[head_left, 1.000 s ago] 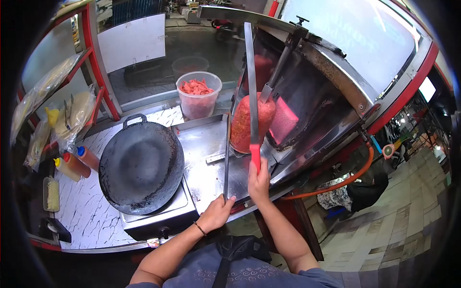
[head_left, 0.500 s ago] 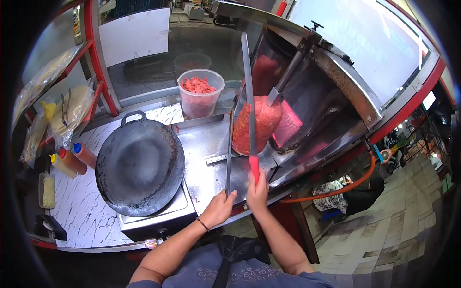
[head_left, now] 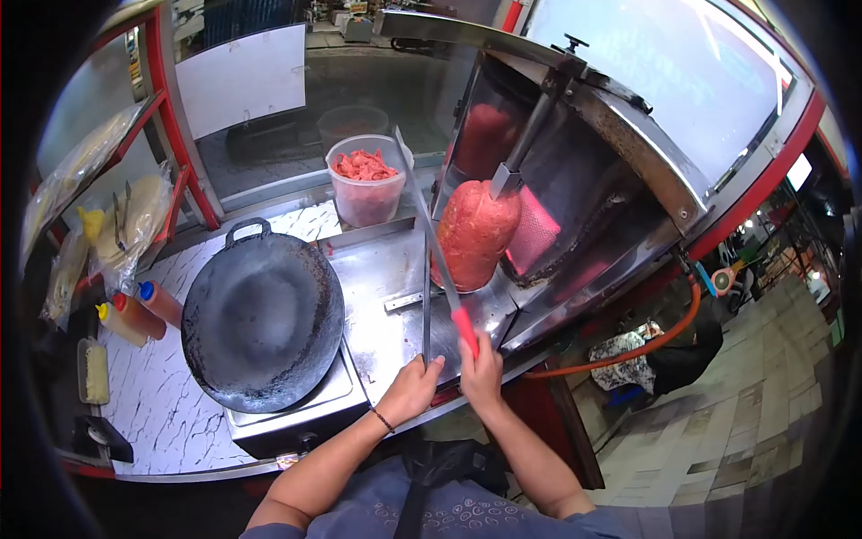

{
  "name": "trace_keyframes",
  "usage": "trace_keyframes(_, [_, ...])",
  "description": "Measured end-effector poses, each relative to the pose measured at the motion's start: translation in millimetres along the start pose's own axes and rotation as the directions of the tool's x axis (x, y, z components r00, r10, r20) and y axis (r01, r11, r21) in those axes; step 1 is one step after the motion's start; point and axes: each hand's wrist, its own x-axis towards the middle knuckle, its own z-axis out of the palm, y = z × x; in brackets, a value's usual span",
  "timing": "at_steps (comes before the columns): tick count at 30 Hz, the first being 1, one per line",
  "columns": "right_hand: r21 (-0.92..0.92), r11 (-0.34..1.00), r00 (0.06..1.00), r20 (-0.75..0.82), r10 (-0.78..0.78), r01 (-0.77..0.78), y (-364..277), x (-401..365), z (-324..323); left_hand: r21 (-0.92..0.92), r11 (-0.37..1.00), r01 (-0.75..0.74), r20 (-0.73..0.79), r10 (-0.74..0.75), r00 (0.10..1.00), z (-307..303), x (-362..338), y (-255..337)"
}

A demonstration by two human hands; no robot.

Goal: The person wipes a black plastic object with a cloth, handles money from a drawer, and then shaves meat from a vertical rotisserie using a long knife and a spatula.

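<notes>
My right hand (head_left: 482, 370) is wrapped round the red handle of a long knife (head_left: 433, 241), whose blade slants up and left, beside the left edge of the meat cone (head_left: 478, 235). The cone stands upright on a vertical spit inside the metal grill. My left hand (head_left: 411, 390) is closed round the lower end of a thin, dark metal rod (head_left: 426, 305) that stands up in front of the steel tray (head_left: 377, 269). Behind the blade tip, a clear bucket (head_left: 369, 199) holds red meat pieces.
A large black wok (head_left: 262, 316) rests on the stove at left. Sauce bottles (head_left: 139, 316) and a small container (head_left: 93, 372) stand farther left, below shelves with bagged flatbread (head_left: 144, 216). An orange hose (head_left: 628, 356) curves at right, near a person in dark clothing (head_left: 687, 364).
The knife has swung left from near upright in front of the meat to a slant, its tip now before the bucket. My left hand has stayed on the rod. The view has shifted slightly.
</notes>
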Motion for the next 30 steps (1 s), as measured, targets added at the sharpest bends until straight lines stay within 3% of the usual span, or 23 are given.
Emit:
trace_keyframes(5, [0.091,0.992,0.988,-0.133,-0.077,0.089,-57.8,68.3,-5.0,-0.006,1.0,-0.018,0.004,0.018,1.0,12.2,-8.5,-15.7])
trace_keyframes(9, [0.076,0.989,0.974,-0.196,-0.112,0.129,-38.1,54.4,1.3,-0.002,1.0,0.015,0.065,-0.014,0.998,9.8,-21.1,-0.6])
trace_keyframes(13, [0.095,0.995,0.992,-0.126,-0.011,0.023,5.8,2.0,9.8,-0.03,0.999,0.033,0.065,-0.031,0.997,3.6,-17.2,4.1])
trace_keyframes(17, [0.056,0.996,0.993,-0.096,-0.07,0.076,-33.7,60.6,6.4,-0.035,0.999,0.019,0.051,-0.018,0.999,4.3,-14.9,4.8])
trace_keyframes(19, [0.031,0.993,0.985,-0.133,-0.11,0.115,-16.5,32.8,13.6,-0.041,0.998,0.041,0.071,-0.038,0.997,1.6,-11.0,4.6])
trace_keyframes(21, [0.044,0.998,0.99,-0.135,-0.046,0.052,-0.3,-15.8,10.6,-0.057,0.998,0.028,0.063,-0.025,0.998,-1.2,-9.9,5.6])
trace_keyframes(24, [0.024,0.999,0.994,-0.098,-0.037,0.039,-8.8,-12.5,2.9,-0.049,0.999,0.018,0.049,-0.015,0.999,-3.1,-5.8,2.8])
trace_keyframes(27, [-0.006,1.0,0.997,-0.072,0.003,-0.003,-31.0,39.1,12.6,-0.044,0.999,0.022,0.063,-0.02,0.998,3.1,-5.6,-2.0])
trace_keyframes(30, [-0.034,0.998,0.991,-0.123,-0.054,0.05,-2.7,-4.9,11.4,-0.05,0.999,-0.014,0.016,0.014,1.0,-1.6,-1.1,-1.3])
